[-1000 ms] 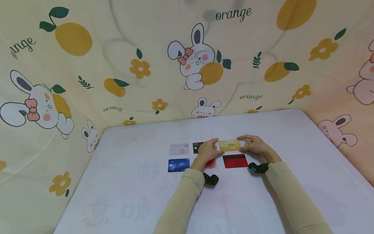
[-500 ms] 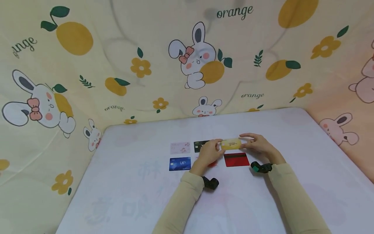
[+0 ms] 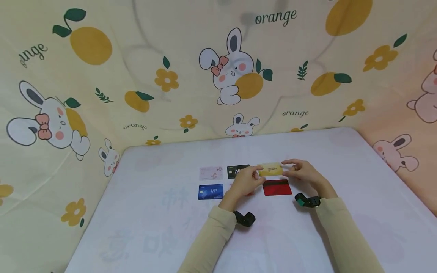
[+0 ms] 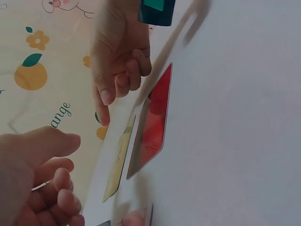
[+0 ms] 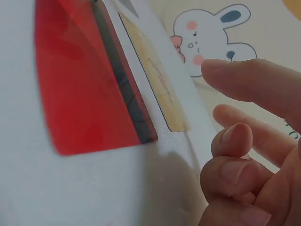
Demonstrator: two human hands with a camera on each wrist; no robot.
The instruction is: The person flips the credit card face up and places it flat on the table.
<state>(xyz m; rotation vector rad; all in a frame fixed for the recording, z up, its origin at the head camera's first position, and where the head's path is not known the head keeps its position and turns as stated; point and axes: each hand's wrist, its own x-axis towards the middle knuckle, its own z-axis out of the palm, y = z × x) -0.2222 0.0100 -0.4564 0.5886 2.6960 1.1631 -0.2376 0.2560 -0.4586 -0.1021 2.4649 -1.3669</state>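
A gold card [image 3: 271, 169] lies flat on the table at the right end of the back row, a red card with a dark stripe [image 3: 277, 187] in front of it. My left hand [image 3: 244, 182] hovers by the gold card's left end, thumb and forefinger apart. At the other end is my right hand [image 3: 304, 172], its thumb and forefinger spread too. Both wrist views show the gold card [image 4: 118, 162] out of either hand's grasp. My left hand partly covers a black VIP card [image 3: 235, 171] and mostly hides another card with some red on it.
To the left lie a pale pink card [image 3: 210, 173] and a blue VIP card [image 3: 210, 192] below it. The white table [image 3: 143, 212] meets a cloth backdrop [image 3: 191, 87] printed with rabbits and oranges. Each wrist wears a small black camera [image 3: 244, 219].
Half a second ago the gold card was slightly raised between both hands; now it lies flat. The fingers have come off it, the right hand drawing a little to the right.
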